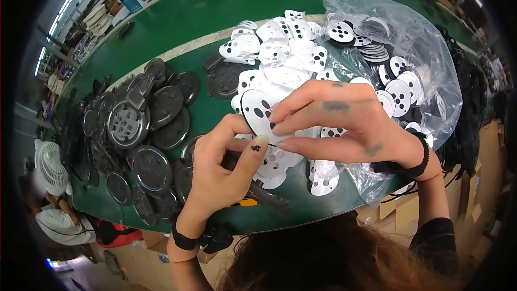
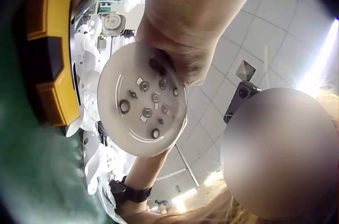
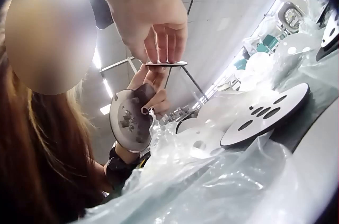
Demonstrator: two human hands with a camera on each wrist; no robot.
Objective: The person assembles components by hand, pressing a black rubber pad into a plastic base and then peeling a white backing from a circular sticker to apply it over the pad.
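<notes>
My left hand (image 1: 218, 167) grips a round plastic cover (image 2: 143, 129), whose underside shows several small posts and holes in the left wrist view. In the head view my left hand hides most of that cover. My right hand (image 1: 344, 121) pinches a thin white disc (image 1: 254, 109) with dark holes and a dark rim between thumb and fingertips. The left fingers meet this disc's other edge. From the right wrist, the disc (image 3: 168, 64) appears nearly edge-on, above the tilted cover (image 3: 126, 123).
Black round covers (image 1: 152, 167) lie heaped on the left of the green table (image 1: 177, 37). Curled white sheets with holes (image 1: 274, 48) spread across the middle. At right, a clear plastic bag (image 1: 431, 37) contains white discs (image 1: 399, 97). A yellow-and-black object (image 2: 55, 60) lies near my left wrist.
</notes>
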